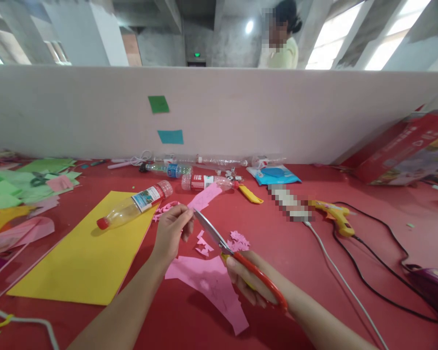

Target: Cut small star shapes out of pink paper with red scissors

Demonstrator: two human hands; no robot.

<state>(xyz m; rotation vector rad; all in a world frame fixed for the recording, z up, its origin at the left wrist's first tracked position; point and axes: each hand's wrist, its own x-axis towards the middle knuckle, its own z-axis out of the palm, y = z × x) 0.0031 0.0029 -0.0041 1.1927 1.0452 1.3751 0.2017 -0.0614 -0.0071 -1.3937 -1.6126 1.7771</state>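
My right hand grips red-handled scissors, their blades pointing up and left. Pinched in my left hand is a strip of pink paper, close to the scissor tips. Whether the blades touch the paper I cannot tell. Beneath my hands lies a larger cut sheet of pink paper with faint marks on it. Small pink cutouts are heaped beside the scissors, and pink scraps lie left of them. More pink cutouts sit behind my left hand.
A yellow sheet carries a plastic bottle. Several bottles lie along the white partition. Right of me are a yellow glue gun with its cord, a power strip and a red box. A person stands beyond the partition.
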